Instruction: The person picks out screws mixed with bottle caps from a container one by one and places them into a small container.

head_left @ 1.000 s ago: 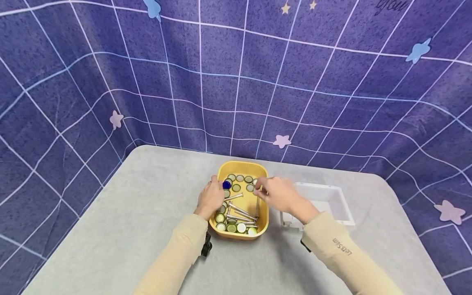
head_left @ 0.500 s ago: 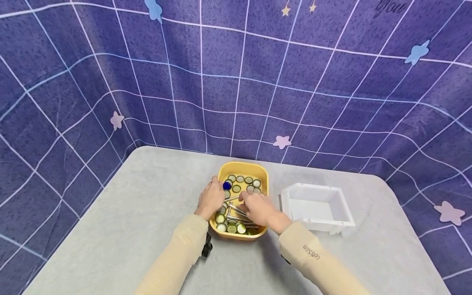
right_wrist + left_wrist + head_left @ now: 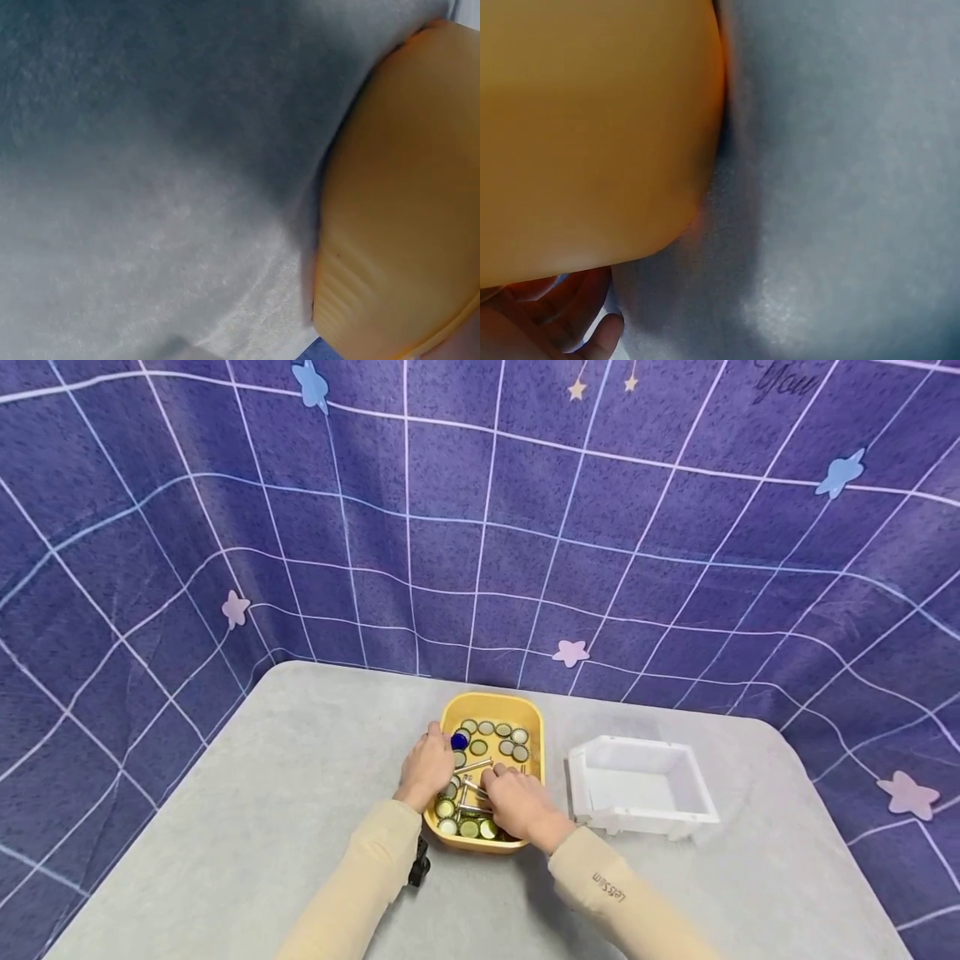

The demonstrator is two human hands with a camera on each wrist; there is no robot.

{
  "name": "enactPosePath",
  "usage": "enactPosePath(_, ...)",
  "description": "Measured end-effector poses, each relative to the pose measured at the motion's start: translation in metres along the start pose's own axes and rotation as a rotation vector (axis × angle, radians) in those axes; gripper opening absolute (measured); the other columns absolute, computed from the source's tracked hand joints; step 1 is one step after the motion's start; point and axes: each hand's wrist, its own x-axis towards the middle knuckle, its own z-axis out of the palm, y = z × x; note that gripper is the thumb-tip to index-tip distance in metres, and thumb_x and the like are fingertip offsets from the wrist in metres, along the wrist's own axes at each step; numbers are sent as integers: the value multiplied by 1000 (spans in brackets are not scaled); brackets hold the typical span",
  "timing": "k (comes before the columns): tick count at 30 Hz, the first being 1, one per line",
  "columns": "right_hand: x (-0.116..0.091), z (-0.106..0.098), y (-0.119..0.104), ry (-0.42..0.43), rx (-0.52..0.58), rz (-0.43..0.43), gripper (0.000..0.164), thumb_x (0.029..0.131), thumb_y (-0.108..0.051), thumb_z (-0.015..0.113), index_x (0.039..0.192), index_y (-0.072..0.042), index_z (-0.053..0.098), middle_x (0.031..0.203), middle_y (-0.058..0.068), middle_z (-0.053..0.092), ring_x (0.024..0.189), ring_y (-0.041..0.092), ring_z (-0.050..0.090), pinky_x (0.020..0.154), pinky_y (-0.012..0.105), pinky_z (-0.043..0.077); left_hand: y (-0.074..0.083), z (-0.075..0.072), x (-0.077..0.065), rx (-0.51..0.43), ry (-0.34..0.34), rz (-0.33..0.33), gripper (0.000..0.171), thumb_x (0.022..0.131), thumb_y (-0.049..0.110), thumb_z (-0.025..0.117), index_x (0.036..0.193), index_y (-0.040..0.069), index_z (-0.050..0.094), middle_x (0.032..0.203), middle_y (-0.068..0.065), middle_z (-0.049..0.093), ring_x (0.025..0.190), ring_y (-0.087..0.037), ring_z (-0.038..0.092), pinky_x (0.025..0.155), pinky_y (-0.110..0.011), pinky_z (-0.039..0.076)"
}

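Note:
A yellow tub point(image 3: 491, 697) stands on the table, holding several bottle caps point(image 3: 520, 752) and long silver nails point(image 3: 474, 766). One blue cap point(image 3: 459, 741) lies by its left wall. My left hand point(image 3: 427, 766) grips the tub's left rim; the left wrist view shows curled fingers point(image 3: 570, 307) beside the tub's outer wall point(image 3: 592, 150). Reaching in over the front right side, my right hand point(image 3: 517, 799) has its fingertips down among the nails. I cannot tell whether it pinches one. The right wrist view shows mostly the tub's outside point(image 3: 397, 202).
To the right of the tub is a white plastic bin point(image 3: 633, 818) with a low front. Both stand on a grey tabletop point(image 3: 315, 752). Behind the table hangs a purple curtain point(image 3: 450, 552) with a grid and stars.
My right hand has moved from the tub's right rim, left and toward me, down into the nails. The caps near the right wall are uncovered. My left hand has stayed at the rim.

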Motion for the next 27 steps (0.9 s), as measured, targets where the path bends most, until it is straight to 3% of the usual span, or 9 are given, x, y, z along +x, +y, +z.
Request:
enactPosePath(4, 1, 2, -1, -30, -43, -4, 26, 82, -10, 73, 104, -11, 59, 92, 6, 61, 85, 23, 62, 68, 37, 55, -2, -1, 1, 0, 2, 1, 39, 107, 28, 30, 133, 1, 43, 111, -22, 62, 105, -41, 64, 91, -53, 49)
enactPosePath(13, 2, 5, -1, -95, -26, 6, 33, 81, -13, 73, 109, -14, 57, 95, 6, 57, 79, 22, 61, 62, 34, 52, -3, 1, 0, -16, -10, -22, 40, 107, 28, 30, 136, 2, 41, 114, -21, 62, 107, -41, 63, 94, -54, 48)
enactPosePath(21, 1, 4, -1, -36, 9, -16, 14, 97, -27, 62, 97, -15, 58, 85, 3, 57, 72, 20, 62, 56, 32, 50, -1, 0, 0, -14, -9, -23, 40, 107, 29, 30, 135, 3, 42, 113, -21, 63, 106, -42, 63, 92, -54, 49)
enactPosePath(27, 0, 4, 2, 8, 86, -40, 14, 96, -26, 64, 87, -16, 59, 78, -2, 57, 63, 15, 57, 52, 28, 45, 0, 0, -1, -9, -2, -21, 39, 107, 29, 30, 133, 3, 43, 112, -21, 63, 106, -42, 64, 92, -54, 49)
